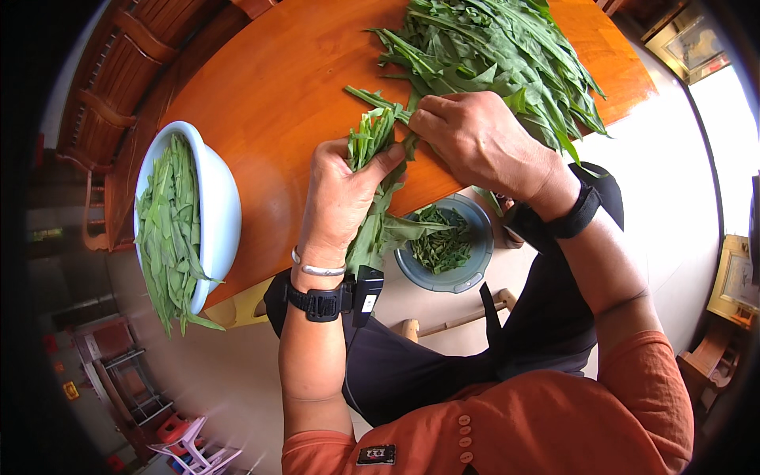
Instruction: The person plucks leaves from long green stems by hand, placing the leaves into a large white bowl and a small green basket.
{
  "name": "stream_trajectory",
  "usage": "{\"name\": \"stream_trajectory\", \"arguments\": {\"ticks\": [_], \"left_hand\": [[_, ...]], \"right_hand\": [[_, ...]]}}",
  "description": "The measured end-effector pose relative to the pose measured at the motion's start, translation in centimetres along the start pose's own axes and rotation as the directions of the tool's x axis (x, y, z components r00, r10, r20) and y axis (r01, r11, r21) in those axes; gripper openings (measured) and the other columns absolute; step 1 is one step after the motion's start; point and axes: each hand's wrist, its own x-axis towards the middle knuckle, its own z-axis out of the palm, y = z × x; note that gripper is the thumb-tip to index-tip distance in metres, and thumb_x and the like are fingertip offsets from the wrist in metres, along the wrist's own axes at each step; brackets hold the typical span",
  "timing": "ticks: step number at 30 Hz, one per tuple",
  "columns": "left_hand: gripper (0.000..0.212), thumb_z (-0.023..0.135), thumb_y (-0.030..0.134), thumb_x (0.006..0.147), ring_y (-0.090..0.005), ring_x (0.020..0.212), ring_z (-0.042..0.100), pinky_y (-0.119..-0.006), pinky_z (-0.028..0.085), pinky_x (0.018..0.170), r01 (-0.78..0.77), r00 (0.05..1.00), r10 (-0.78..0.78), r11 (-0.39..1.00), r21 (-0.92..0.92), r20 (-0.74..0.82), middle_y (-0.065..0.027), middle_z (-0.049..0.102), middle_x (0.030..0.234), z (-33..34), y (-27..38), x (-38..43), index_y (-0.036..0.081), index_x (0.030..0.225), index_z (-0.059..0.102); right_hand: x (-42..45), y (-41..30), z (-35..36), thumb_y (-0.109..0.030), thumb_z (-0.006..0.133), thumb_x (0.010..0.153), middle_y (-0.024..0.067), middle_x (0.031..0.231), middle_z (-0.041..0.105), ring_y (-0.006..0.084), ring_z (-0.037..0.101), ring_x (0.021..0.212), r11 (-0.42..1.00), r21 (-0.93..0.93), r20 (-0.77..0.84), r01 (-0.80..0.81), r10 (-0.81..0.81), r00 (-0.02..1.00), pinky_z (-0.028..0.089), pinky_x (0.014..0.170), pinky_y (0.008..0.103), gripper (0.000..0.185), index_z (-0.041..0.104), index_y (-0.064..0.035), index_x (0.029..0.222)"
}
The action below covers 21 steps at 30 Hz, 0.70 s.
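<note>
My left hand (344,190) is closed around a bunch of long green leafy vegetables (371,136). The cut stem ends point up past the thumb, and the leaves hang down beside my wrist. Just to the right, my right hand (475,139) pinches the stalk of another leafy stem (377,98), whose end points left above the bunch. Part of that stem is hidden under my fingers. Behind my right hand, a large heap of the same greens (504,59) lies on the wooden table (285,77).
A pale blue basin (222,196) holding greens stands at the table's left edge, leaves hanging over its rim. Below the table's front edge, a grey-blue bucket (405,261) on the floor contains leaf scraps (442,243). A wooden bench (107,89) stands beyond the table.
</note>
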Motion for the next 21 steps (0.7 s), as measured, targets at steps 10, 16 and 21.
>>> {"name": "stream_trajectory", "arguments": {"ticks": [10, 16, 21], "left_hand": [[0.011, 0.075, 0.010, 0.097, -0.0056, 0.064, 0.061, -0.024, 0.047, 0.057, -0.079, 0.997, 0.080, 0.996, -0.043, 0.010, -0.0002, 0.071, 0.074, 0.9, 0.6, -0.5, 0.000, 0.092, 0.076], [0.010, 0.074, 0.009, 0.097, -0.0032, 0.063, 0.058, -0.023, 0.045, 0.055, -0.115, 0.988, 0.104, 0.989, -0.096, -0.113, 0.0026, 0.070, 0.077, 1.4, 0.4, -0.5, 0.000, 0.093, 0.076], [0.009, 0.077, 0.009, 0.096, -0.0022, 0.063, 0.053, -0.022, 0.041, 0.055, -0.190, 0.967, 0.140, 0.954, -0.232, -0.214, 0.0055, 0.068, 0.077, 1.3, 0.2, -0.6, 0.003, 0.089, 0.075]], "right_hand": [[0.3, -3.1, 1.8, -0.011, 0.061, 0.096, 0.0099, 0.073, 0.057, 0.0218, 0.058, 0.064, 0.767, 0.458, -0.032, -0.450, 0.520, 0.854, 0.047, 0.056, 0.0372, 0.014, 0.057, 0.0015, 0.090], [0.9, -3.4, 1.6, -0.012, 0.059, 0.102, 0.0042, 0.073, 0.057, 0.0163, 0.053, 0.064, 0.296, 0.843, 0.162, -0.449, 0.655, 0.738, 0.044, 0.058, 0.0309, 0.016, 0.060, 0.0005, 0.093], [1.0, -3.4, 1.9, -0.003, 0.065, 0.083, 0.0128, 0.080, 0.056, 0.0365, 0.060, 0.073, 0.980, 0.175, -0.254, -0.099, 0.142, 0.957, 0.051, 0.063, 0.0421, 0.011, 0.057, 0.0005, 0.091]]}}
